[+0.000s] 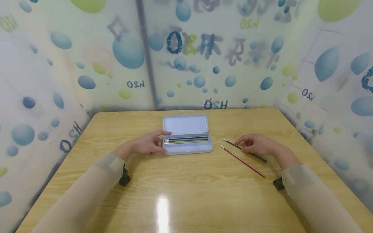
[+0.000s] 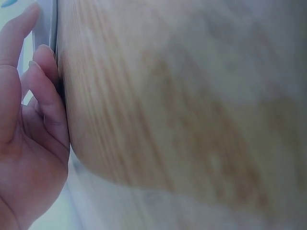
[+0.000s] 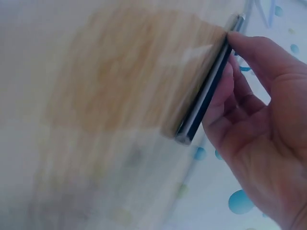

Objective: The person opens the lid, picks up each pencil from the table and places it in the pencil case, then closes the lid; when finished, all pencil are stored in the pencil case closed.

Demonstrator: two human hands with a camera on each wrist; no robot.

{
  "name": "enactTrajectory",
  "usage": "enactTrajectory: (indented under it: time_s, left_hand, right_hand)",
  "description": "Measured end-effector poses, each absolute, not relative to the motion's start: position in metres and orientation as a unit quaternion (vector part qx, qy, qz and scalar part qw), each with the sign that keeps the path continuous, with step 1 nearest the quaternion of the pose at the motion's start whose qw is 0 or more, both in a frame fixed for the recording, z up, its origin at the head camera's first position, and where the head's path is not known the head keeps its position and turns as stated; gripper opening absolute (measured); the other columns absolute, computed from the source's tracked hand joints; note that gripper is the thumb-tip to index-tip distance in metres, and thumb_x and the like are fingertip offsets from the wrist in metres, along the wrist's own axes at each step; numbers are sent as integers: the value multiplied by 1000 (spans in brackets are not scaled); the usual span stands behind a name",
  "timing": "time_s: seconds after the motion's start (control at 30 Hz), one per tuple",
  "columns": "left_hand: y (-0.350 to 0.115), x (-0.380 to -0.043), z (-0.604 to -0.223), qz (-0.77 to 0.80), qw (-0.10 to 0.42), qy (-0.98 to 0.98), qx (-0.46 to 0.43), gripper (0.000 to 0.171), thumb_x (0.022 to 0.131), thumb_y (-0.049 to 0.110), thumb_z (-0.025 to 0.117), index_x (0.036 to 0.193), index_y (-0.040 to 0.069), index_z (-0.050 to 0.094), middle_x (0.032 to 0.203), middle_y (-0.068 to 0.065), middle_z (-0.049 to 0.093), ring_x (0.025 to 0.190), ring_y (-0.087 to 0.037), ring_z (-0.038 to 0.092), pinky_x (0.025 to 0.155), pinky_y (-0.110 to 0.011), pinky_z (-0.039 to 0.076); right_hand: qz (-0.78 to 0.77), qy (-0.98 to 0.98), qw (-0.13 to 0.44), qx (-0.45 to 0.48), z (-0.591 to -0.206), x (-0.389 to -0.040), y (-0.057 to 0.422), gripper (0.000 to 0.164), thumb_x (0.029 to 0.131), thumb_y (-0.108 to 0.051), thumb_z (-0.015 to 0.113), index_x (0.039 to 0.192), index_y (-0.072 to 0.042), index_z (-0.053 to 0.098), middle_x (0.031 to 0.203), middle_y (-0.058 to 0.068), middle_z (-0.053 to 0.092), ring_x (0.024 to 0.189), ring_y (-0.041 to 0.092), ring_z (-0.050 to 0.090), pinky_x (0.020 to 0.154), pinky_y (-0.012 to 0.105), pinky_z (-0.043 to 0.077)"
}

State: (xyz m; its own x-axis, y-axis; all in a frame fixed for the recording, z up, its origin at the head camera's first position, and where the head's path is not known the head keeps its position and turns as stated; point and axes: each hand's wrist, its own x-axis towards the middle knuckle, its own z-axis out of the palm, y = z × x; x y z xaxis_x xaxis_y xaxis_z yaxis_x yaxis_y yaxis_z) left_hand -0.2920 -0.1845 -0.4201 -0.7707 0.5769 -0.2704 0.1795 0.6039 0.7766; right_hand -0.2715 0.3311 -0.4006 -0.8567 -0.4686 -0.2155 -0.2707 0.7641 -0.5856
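A pale blue pencil case [image 1: 189,148] lies on the table with its lid [image 1: 186,124] folded back. Several pencils [image 1: 186,139] rest side by side in its rear compartment. At the case's left end, my left hand [image 1: 147,143] holds it between thumb and index finger, the other fingers curled; the left wrist view shows only a sliver of the case [image 2: 45,24]. To the right of the case, my right hand [image 1: 256,144] pinches a black pencil [image 1: 257,157], seen close up as a dark shaft [image 3: 206,91]. A red pencil [image 1: 243,161] lies in front of it, untouched.
The wooden table [image 1: 186,194] has rounded far corners. Patterned curtains [image 1: 186,74] with blue and green drops enclose it at the back and both sides. Each wrist carries a small black device [image 1: 124,178].
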Motion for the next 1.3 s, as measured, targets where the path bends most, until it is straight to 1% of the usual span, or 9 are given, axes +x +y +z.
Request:
enactTrajectory:
  time_s: [0.17, 0.27, 0.47, 0.6, 0.7, 0.83, 1.03, 1.17, 1.3]
  left_hand:
    - [-184, -292, -420, 386, 260, 858, 219, 90, 98, 33, 86, 171, 29, 33, 92, -6, 63, 64, -17, 56, 59, -29, 53]
    - [-184, -292, -419, 386, 259, 857, 220, 90, 99, 33, 86, 172, 28, 33, 92, -6, 63, 64, -18, 56, 60, -29, 53]
    - [-184, -292, -419, 387, 257, 857, 222, 91, 98, 33, 86, 172, 28, 33, 91, -6, 63, 65, -17, 56, 60, -29, 53]
    - [-184, -291, -419, 387, 259, 857, 222, 91, 98, 33, 86, 172, 28, 33, 90, -5, 63, 64, -17, 56, 60, -29, 53]
    - [-184, -290, -419, 388, 259, 857, 220, 91, 98, 31, 86, 172, 27, 33, 90, -5, 62, 64, -17, 56, 60, -29, 53]
    - [-184, -289, -420, 391, 259, 857, 214, 90, 98, 30, 86, 171, 28, 34, 91, -5, 62, 63, -17, 55, 60, -28, 53]
    - [-184, -288, -420, 389, 262, 857, 215, 91, 98, 32, 86, 172, 27, 33, 92, -6, 62, 62, -17, 54, 60, -29, 52]
    - [-184, -289, -420, 388, 261, 859, 211, 90, 98, 32, 87, 171, 29, 34, 93, -6, 62, 62, -18, 54, 60, -28, 52]
    - [-184, -290, -421, 388, 260, 859, 207, 90, 97, 32, 87, 171, 31, 35, 94, -6, 62, 62, -17, 53, 59, -28, 52]
  right_hand:
    - [-269, 928, 171, -192, -399, -270, 329, 30, 103, -15, 72, 133, -19, 77, 92, 0, 68, 82, 17, 54, 75, 31, 46]
    - [-270, 929, 169, -190, -398, -271, 330, 32, 103, -14, 70, 134, -17, 76, 93, 1, 69, 80, 17, 53, 73, 30, 46]
    - [-280, 930, 139, -194, -397, -273, 332, 35, 103, -9, 63, 137, -14, 74, 100, 4, 68, 77, 16, 53, 67, 29, 46]
    - [-307, 921, 131, -200, -392, -275, 328, 35, 110, -11, 58, 142, -14, 72, 102, 7, 64, 74, 17, 55, 63, 30, 46]
    - [-314, 917, 122, -213, -387, -279, 321, 33, 113, -15, 58, 143, -14, 72, 103, 8, 62, 71, 18, 54, 61, 31, 46]
    - [-305, 919, 109, -226, -381, -284, 308, 33, 111, -15, 62, 142, -17, 73, 108, 7, 66, 75, 18, 57, 65, 32, 48]
    - [-291, 917, 115, -250, -375, -289, 284, 37, 108, -13, 69, 144, -20, 73, 117, 6, 70, 93, 21, 66, 78, 36, 54]
    - [-285, 914, 119, -263, -373, -292, 265, 34, 109, -14, 68, 142, -19, 74, 116, 6, 71, 98, 22, 69, 82, 37, 56]
    - [-292, 906, 131, -276, -371, -295, 243, 28, 109, -14, 69, 136, -16, 76, 116, 8, 74, 105, 25, 71, 89, 40, 59]
